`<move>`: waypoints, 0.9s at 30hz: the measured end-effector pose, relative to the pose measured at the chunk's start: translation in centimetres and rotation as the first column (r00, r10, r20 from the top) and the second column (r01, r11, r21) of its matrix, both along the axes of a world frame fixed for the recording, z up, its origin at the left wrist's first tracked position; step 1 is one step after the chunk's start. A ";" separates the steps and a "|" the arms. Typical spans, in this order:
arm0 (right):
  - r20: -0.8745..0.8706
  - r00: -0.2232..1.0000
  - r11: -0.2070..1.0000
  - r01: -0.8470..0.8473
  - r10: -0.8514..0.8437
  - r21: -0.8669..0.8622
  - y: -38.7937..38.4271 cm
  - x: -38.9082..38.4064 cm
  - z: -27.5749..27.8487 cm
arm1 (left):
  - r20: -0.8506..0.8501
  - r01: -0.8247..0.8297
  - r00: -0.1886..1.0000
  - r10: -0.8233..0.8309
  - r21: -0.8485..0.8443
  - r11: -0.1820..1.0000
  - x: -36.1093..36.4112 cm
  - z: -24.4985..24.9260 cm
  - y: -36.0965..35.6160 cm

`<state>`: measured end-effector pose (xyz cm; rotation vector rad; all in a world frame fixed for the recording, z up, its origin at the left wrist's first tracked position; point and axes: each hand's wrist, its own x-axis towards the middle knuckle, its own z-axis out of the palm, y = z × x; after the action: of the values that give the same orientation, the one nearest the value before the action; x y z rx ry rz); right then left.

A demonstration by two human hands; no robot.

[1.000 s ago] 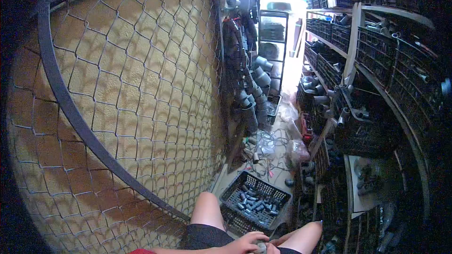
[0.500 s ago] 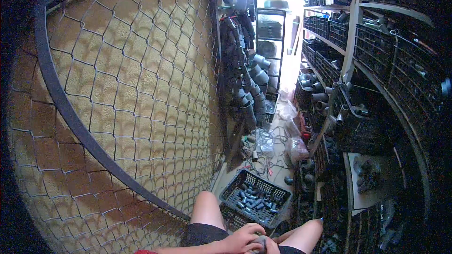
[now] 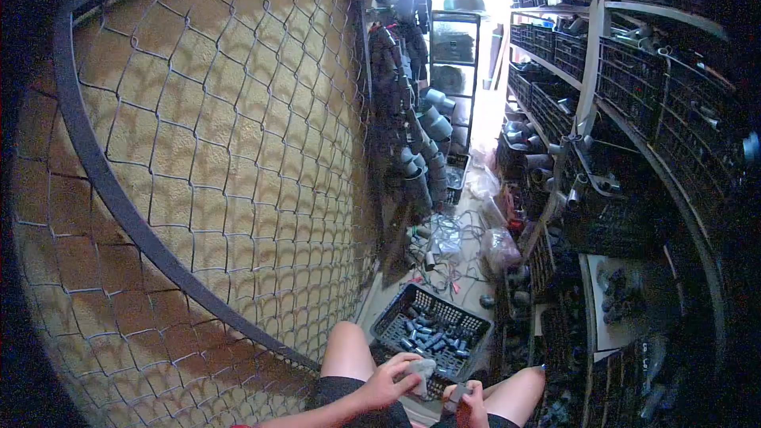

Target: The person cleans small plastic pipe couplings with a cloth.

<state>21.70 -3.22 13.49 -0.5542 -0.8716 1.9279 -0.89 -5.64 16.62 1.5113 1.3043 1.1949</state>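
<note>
Wire fence [image 3: 131, 226] stands at left, shelves [image 3: 593, 71] at right. Left hand [image 3: 391, 380], fingers half curled, pinches a pale rag [image 3: 426, 375]; right hand [image 3: 473, 404] is closed around a grey piece [image 3: 456, 396], near the crate [image 3: 458, 315] of fittings [image 3: 428, 339] on the floor [image 3: 468, 273].

A pale grey cloth [image 3: 424, 377], crumpled and soft-edged, hangs from the fingers of the left hand [image 3: 390, 378], just on the near side of the crate [image 3: 469, 320]. A short, dark grey piece [image 3: 456, 397], blocky in outline, is gripped in the right hand [image 3: 475, 406], near the crate's near right corner and lower in view than the cloth. The two are apart; the piece's finer shape is too small to tell.
</note>
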 end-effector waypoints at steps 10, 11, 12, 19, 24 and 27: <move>0.300 0.944 0.991 0.132 -0.133 0.026 0.1 -0.3 0.4 | 0.068 0.018 0.998 -0.013 -0.083 0.996 4.6 1.7 -2.0; 0.290 0.951 0.995 0.103 -0.103 0.017 0.2 -0.2 0.3 | 0.068 0.021 0.998 -0.015 -0.085 0.996 4.4 1.7 -1.9; 0.290 0.951 0.994 0.106 -0.105 0.015 0.2 -0.2 -0.2 | 0.005 0.025 1.000 -0.025 -0.079 0.997 4.1 1.5 -1.8; 0.325 0.945 0.993 0.008 -0.046 0.118 0.0 0.1 0.9 | -0.077 0.048 0.996 -0.052 -0.042 0.998 3.6 2.5 -1.4; 0.364 0.920 0.985 0.096 -0.142 0.141 -0.1 -0.3 1.0 | -0.070 0.038 0.997 -0.042 -0.066 0.997 3.6 1.7 -1.6; 0.299 0.935 0.977 0.154 -0.192 0.146 -0.1 -0.3 -0.7 | -0.066 0.006 0.998 -0.009 -0.039 0.999 3.3 1.3 -1.6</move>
<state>21.44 -3.36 12.78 -0.8502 -1.0927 1.6396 2.40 -7.22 17.94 1.5377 1.3564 1.1172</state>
